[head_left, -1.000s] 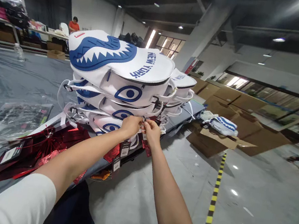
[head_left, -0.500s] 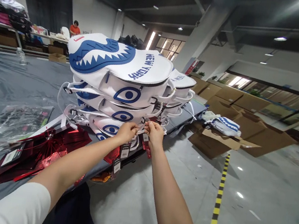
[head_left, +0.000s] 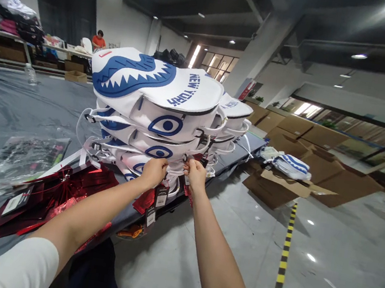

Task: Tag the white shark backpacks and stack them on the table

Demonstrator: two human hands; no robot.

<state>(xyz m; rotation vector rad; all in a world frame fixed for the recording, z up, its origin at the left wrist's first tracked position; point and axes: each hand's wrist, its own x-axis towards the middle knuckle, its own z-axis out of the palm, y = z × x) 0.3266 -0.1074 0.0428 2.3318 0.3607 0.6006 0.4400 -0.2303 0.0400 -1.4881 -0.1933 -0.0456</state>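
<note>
A stack of white backpacks with blue shark mouths, eyes and NEW YORK lettering rises at the table's edge. My left hand is closed in front of the lower backpacks, its fingertips pinched; what they hold is too small to make out. To its right, my right hand pinches something tiny beside a lower backpack's loop and zipper end. Black hang tags with white labels dangle below my hands, next to a shiny red piece.
Red foil tags with strings and a clear plastic bag lie left on the grey-covered table. Open cardboard boxes stand right, near yellow-black floor tape. A person in orange is far back.
My left hand has moved left and slightly down, widening the gap between my hands. My right hand stays by the lower backpack's loop. The view has shifted slightly.
</note>
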